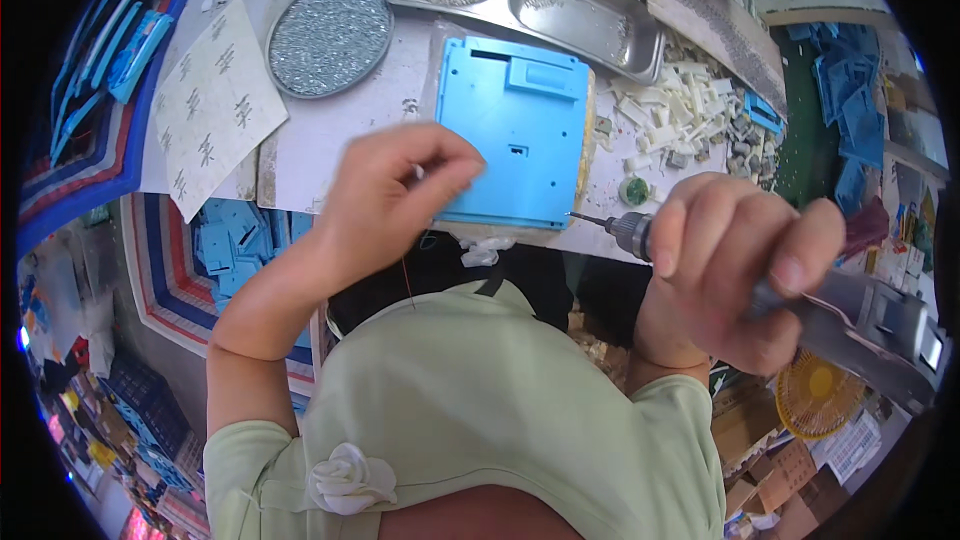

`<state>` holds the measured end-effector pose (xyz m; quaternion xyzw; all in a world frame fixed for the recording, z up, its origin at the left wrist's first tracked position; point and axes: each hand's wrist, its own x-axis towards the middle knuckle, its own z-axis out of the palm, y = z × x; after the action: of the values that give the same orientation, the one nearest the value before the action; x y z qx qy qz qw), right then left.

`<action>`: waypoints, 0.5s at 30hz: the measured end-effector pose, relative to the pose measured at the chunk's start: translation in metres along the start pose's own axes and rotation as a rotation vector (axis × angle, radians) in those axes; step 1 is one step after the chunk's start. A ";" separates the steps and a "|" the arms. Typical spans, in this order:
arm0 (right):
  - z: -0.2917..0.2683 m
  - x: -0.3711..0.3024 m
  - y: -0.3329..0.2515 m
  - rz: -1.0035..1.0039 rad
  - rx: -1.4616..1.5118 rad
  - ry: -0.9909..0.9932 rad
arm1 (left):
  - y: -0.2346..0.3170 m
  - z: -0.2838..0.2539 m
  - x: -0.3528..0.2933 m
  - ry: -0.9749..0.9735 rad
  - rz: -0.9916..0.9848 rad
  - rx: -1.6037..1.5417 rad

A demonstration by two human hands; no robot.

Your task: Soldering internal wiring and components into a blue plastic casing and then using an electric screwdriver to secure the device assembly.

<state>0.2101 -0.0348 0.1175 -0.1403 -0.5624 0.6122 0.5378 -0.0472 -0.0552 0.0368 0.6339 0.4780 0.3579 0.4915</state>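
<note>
Left hand (385,185) bent in over the lower left of the panel, thumb and index finger close together, narrow gap; can't tell if anything small is pinched between them. Right hand (730,265) wrapped round a grey electric screwdriver (865,325), body pointing out to the right, bit (590,219) aimed left. Bit tip is at the lower right corner of the panel; contact can't be told.

Light blue plastic panel (515,115) lies flat in front of the person, near the front edge of the tabletop (310,150), with small holes, a slot and a raised rectangular section at the far end. Crumpled clear plastic (482,253) just below its near edge.

Right of panel: round green item (634,190), then heap of small off-white plastic parts (685,105). Beyond panel: steel compartment tray (585,25) with small metal bits in it. Upper left: round dish (322,96) full of small silvery pieces, partly beside a pale sheet (215,110) with dark markings.

Further out: more blue plastic parts (232,245) below the tabletop at left, others (850,110) at far right, yellow fan (820,395) lower right
</note>
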 end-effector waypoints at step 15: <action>-0.006 -0.052 0.049 -0.024 -0.139 0.020 | -0.025 0.022 0.028 -0.025 0.606 0.503</action>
<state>0.2098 -0.0634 0.0518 -0.1769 -0.5998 0.5637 0.5396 -0.0253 -0.0326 0.0062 0.8513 0.3357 0.3508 0.1988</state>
